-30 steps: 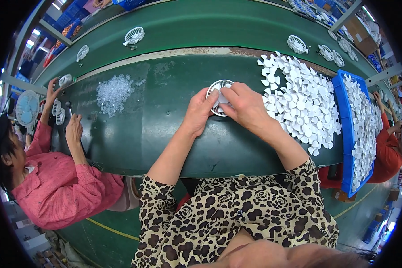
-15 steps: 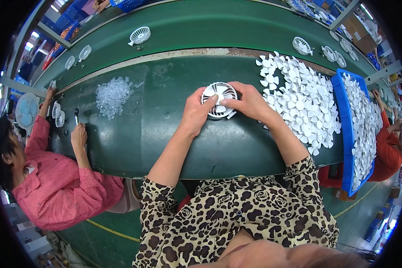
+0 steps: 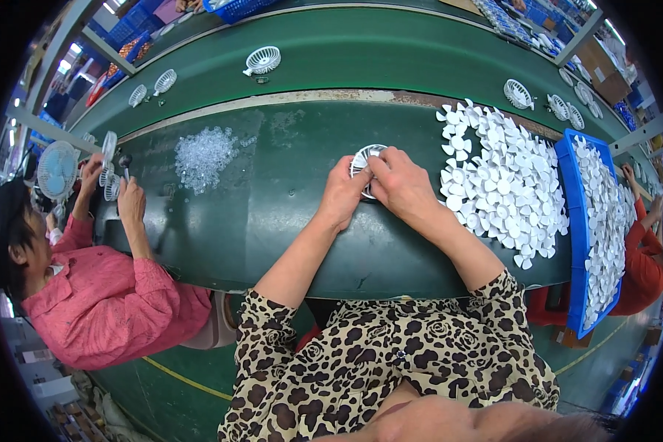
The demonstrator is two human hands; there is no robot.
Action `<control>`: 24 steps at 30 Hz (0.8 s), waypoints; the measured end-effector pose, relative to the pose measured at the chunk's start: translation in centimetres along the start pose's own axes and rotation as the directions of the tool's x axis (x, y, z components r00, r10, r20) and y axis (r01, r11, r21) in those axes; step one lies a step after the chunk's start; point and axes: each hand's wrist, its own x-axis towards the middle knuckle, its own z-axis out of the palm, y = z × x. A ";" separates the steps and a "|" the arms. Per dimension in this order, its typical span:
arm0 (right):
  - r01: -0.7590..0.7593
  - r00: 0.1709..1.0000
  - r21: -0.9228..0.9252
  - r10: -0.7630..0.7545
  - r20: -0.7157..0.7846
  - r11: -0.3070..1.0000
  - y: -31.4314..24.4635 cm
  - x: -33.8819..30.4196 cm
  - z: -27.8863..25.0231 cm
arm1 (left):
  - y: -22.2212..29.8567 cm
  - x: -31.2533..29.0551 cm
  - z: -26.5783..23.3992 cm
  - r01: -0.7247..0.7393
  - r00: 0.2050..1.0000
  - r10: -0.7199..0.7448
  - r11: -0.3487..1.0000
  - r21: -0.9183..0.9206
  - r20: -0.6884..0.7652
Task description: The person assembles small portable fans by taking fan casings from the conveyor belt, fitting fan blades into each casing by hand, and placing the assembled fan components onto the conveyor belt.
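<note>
In front of me a round white fan housing (image 3: 364, 156) with slotted ribs is tilted between my two hands. My left hand (image 3: 342, 193) grips its left side, thumb laid over the front. Across the right part of the housing bend the bunched fingers of my right hand (image 3: 404, 182), covering much of its middle. What the fingertips touch inside is hidden. Just right of my right hand lies a large pile of white fan blades (image 3: 499, 180) on the green work table (image 3: 287, 243).
A heap of small clear plastic pieces (image 3: 205, 156) sits to the left. At the right edge stands a blue crate (image 3: 576, 236) of blades. Housings (image 3: 263, 60) ride on the green conveyor belt (image 3: 383, 55) beyond. A co-worker in pink (image 3: 118, 302) holds a small hammer-like tool (image 3: 125, 163).
My right hand's fingers have shifted from a thumb press on the blade to a bunched hold over the housing. The housing has tilted. The co-worker at left has lifted a housing.
</note>
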 end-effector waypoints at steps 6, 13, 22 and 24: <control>-0.027 0.999 0.065 0.025 0.042 0.997 0.4 0.2 0.1 | -0.2 0.2 -0.1 0.002 1.000 -0.003 0.997 -0.078 -0.012; -0.019 0.998 0.066 0.023 -0.056 0.998 0.2 0.0 -0.7 | 0.3 0.1 0.4 0.048 0.998 -0.037 0.978 -0.204 0.057; -0.020 0.992 0.150 0.038 -0.122 0.988 0.0 0.1 0.9 | -0.8 0.3 0.0 -0.155 0.985 0.143 0.979 -0.134 -0.098; 0.023 0.986 0.233 0.016 -0.164 0.972 -0.3 0.0 0.5 | -0.2 0.1 -0.2 -0.241 0.961 0.236 0.970 -0.022 -0.147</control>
